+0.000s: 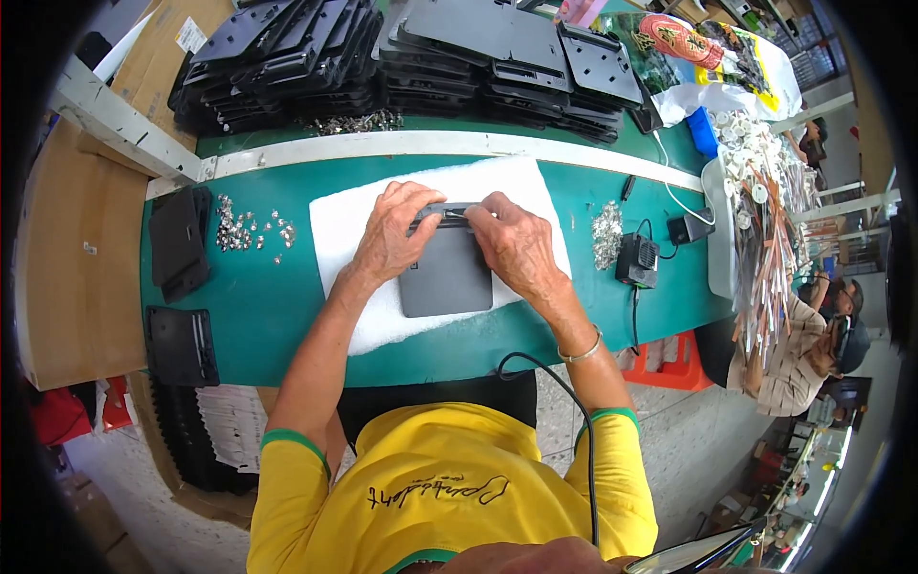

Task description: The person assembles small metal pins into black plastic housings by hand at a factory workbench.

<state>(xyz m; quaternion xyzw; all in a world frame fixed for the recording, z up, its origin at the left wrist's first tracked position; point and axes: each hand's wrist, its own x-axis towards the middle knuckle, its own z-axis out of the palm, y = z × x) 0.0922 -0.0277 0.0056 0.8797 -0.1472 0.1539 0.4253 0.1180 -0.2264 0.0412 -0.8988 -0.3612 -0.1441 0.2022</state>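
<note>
Taking the white foam pad (363, 316) as the landmark: well off its left edge lie two black plates (179, 241) on the green table (277, 306), and between them and the pad a scatter of small silver screws (251, 231). On the pad itself sits a dark grey square panel (446, 277), its far edge carrying a narrow strip that runs left to right. The left hand (394, 234) curls over that strip's left end, fingers bent and pressing down; the right hand (516, 241) mirrors it on the right end, fingers pinched narrow on the strip. Both sit equally near, the panel directly beneath them. Right of the pad lie another screw heap (605, 234) and a black power adapter (636, 260). Farther right, a grey tray (717, 239) holds white plastic parts and strips. Beyond the pad rise stacks of black panels (402, 57).
</note>
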